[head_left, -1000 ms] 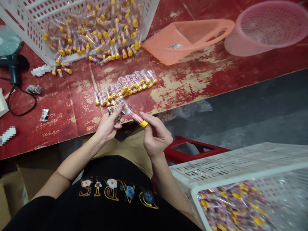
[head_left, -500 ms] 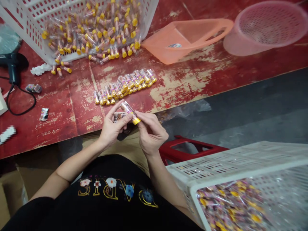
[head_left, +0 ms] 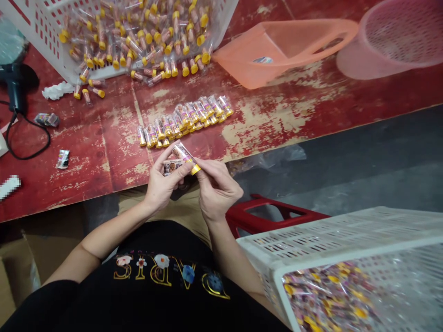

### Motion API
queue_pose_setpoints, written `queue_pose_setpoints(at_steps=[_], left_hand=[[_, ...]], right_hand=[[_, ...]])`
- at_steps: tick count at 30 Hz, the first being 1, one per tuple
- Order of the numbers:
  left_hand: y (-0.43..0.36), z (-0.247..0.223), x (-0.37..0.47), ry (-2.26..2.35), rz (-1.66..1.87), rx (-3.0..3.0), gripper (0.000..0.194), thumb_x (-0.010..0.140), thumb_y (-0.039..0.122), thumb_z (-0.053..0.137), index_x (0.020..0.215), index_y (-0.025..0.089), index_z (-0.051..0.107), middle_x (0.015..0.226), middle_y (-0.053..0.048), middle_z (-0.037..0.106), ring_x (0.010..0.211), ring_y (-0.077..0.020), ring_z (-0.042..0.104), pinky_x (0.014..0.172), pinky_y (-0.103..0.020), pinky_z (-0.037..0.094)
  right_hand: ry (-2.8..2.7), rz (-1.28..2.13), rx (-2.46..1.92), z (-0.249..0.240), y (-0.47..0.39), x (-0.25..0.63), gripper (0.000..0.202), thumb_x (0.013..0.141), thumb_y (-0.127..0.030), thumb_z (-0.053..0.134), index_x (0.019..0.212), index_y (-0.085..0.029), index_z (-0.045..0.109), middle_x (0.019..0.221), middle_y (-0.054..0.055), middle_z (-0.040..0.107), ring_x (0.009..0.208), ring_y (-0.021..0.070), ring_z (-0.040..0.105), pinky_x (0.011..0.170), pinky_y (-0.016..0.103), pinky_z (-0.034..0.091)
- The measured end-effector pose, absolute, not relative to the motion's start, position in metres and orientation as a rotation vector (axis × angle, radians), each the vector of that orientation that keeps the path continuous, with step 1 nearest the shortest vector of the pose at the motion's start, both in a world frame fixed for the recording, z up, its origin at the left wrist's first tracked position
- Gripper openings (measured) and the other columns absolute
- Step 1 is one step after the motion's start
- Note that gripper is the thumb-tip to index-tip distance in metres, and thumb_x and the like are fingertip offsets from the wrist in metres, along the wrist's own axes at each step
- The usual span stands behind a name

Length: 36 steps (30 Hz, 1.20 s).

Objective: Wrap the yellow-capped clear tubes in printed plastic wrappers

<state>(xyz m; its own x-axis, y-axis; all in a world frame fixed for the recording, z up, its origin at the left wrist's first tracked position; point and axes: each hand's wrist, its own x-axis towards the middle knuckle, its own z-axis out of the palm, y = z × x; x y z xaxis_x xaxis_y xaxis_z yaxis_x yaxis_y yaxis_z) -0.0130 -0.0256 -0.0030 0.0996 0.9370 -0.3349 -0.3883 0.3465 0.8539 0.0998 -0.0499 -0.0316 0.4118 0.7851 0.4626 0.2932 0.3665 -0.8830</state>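
Note:
Between my two hands, above the table's front edge, is a small clear tube with a yellow cap point(head_left: 184, 154). My left hand point(head_left: 165, 179) is closed round the tube, its thumb on the side near the cap. A stack of small printed labels or sleeves point(head_left: 171, 167) also sits in the left palm, partly covered by the thumb. My right hand point(head_left: 218, 188) pinches at the capped end with thumb and forefinger. Just beyond the hands, rows of capped tubes point(head_left: 187, 117) with printed wraps lie side by side on the red table point(head_left: 121, 161).
A white crate point(head_left: 48, 46) of unwrapped tubes lies tipped at the back. Right of it are an orange scoop point(head_left: 242, 69) and a pink basket point(head_left: 356, 64). A heat gun or dryer point(head_left: 15, 90) lies left. A second crate point(head_left: 277, 258) and red stool point(head_left: 249, 216) are at lower right.
The view has shifted slightly, so the table things sit a little differently in frame. Both hands keep nearly the same hold on the tube.

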Motion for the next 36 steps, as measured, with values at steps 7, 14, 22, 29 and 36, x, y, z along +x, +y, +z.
queue_pose_setpoints(at_steps=[7, 14, 22, 29, 36], left_hand=[[-0.019, -0.003, -0.019, 1.038, 1.107, 0.618, 0.058, 0.070, 0.030, 0.086, 0.125, 0.033, 0.068, 0.068, 0.003, 0.058, 0.050, -0.0050, 0.044, 0.044, -0.018, 0.035], [-0.005, -0.012, -0.025, 1.066, 1.122, 0.495, 0.064, 0.064, 0.030, 0.090, 0.124, 0.031, 0.069, 0.070, 0.004, 0.059, 0.050, -0.0041, 0.044, 0.043, -0.017, 0.030], [0.021, -0.032, -0.046, 0.957, 1.210, 0.099, 0.033, 0.082, 0.033, 0.075, 0.112, 0.020, 0.071, 0.096, -0.005, 0.072, 0.063, -0.0052, 0.057, 0.049, -0.015, 0.039], [0.026, -0.028, -0.060, 0.817, 1.229, 0.145, 0.018, 0.093, 0.032, 0.061, 0.102, 0.019, 0.070, 0.112, -0.007, 0.073, 0.110, -0.0203, 0.067, 0.091, -0.034, 0.054], [0.019, -0.023, -0.050, 0.813, 1.281, 0.220, 0.019, 0.090, 0.034, 0.066, 0.099, 0.017, 0.069, 0.114, -0.009, 0.073, 0.121, -0.0225, 0.062, 0.101, -0.036, 0.050]], right_hand=[[-1.157, 0.453, -1.193, -0.031, -0.040, 0.094, 0.025, 0.085, -0.013, 0.071, 0.101, -0.031, 0.078, 0.093, 0.000, 0.079, 0.088, 0.0190, 0.072, 0.085, 0.041, 0.059], [-1.178, 0.545, -1.216, -0.036, -0.027, 0.083, 0.019, 0.088, -0.019, 0.069, 0.102, -0.028, 0.078, 0.097, 0.003, 0.078, 0.090, 0.0191, 0.073, 0.085, 0.040, 0.059], [-1.325, 0.207, -1.320, -0.085, 0.057, 0.083, 0.016, 0.093, -0.029, 0.063, 0.099, -0.027, 0.077, 0.095, 0.004, 0.078, 0.093, 0.0207, 0.066, 0.089, 0.043, 0.055], [-1.513, 0.475, -1.354, -0.051, 0.036, 0.074, 0.016, 0.089, -0.034, 0.068, 0.101, -0.024, 0.072, 0.096, 0.005, 0.072, 0.092, 0.0203, 0.062, 0.087, 0.039, 0.052], [-1.637, 0.676, -1.316, -0.039, 0.017, 0.061, 0.017, 0.094, -0.030, 0.060, 0.086, -0.021, 0.073, 0.082, 0.003, 0.068, 0.079, 0.0174, 0.060, 0.076, 0.033, 0.049]])
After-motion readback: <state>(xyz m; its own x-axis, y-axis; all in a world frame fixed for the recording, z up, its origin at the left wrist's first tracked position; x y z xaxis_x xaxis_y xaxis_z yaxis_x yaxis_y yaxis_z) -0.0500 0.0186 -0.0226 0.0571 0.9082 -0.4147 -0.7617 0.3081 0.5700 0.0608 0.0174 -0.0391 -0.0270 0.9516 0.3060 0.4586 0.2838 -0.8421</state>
